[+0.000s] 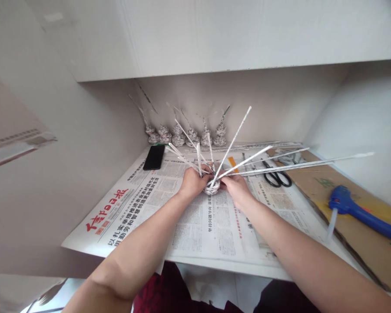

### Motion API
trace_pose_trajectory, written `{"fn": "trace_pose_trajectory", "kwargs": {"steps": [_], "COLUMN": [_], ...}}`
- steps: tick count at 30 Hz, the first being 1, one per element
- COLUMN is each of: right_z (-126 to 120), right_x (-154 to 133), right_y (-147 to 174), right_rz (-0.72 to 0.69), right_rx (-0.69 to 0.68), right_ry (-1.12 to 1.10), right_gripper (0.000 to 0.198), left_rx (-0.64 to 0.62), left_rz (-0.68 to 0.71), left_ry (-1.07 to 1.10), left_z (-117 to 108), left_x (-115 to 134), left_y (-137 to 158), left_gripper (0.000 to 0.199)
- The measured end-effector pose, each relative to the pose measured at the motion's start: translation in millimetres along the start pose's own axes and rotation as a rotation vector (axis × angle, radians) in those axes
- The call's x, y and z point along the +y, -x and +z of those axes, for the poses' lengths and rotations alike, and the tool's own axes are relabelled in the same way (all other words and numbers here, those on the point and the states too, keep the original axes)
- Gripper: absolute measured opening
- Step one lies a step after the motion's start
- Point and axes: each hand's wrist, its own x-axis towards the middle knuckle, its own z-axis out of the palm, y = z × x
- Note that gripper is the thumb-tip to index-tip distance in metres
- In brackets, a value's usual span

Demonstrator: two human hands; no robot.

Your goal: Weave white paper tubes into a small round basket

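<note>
Between my two hands is a small round basket woven from rolled paper [211, 188], held just over the newspaper [195, 221]. Long white paper sticks [236, 137] fan out from it, upward and far to the right. My left hand [194, 180] grips its left side, with the thumb near the rim. On the other side my right hand [236, 186] has its fingers closed on the weave and the base of the sticks. The fingertips of both hands are partly hidden behind the basket and sticks.
Several gourd-shaped paper weavings [178, 135] stand along the back wall. A black phone [154, 157] lies at left. To the right are black-handled scissors [276, 176], a cardboard sheet [355, 237] and a blue glue gun [361, 211]. A white panel [234, 34] overhangs the table.
</note>
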Motion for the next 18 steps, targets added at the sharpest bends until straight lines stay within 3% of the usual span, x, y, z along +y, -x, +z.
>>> {"fn": "trace_pose_trajectory", "kwargs": {"steps": [10,18], "right_z": [-1.7,-8.4], "right_x": [2.1,-8.0], "right_y": [-1.3,0.5], "right_rz": [0.003,0.079], "right_rx": [-0.008,0.082], "right_ry": [0.028,0.621], "right_gripper": [0.023,0.031], "left_rx": [0.030,0.060], "left_rz": [0.009,0.089], "left_ry": [-0.005,-0.070], "left_z": [-0.2,-1.6], "left_x": [4.3,-0.5], "left_y": [0.9,-1.6], "left_gripper": [0.006,0.008]}}
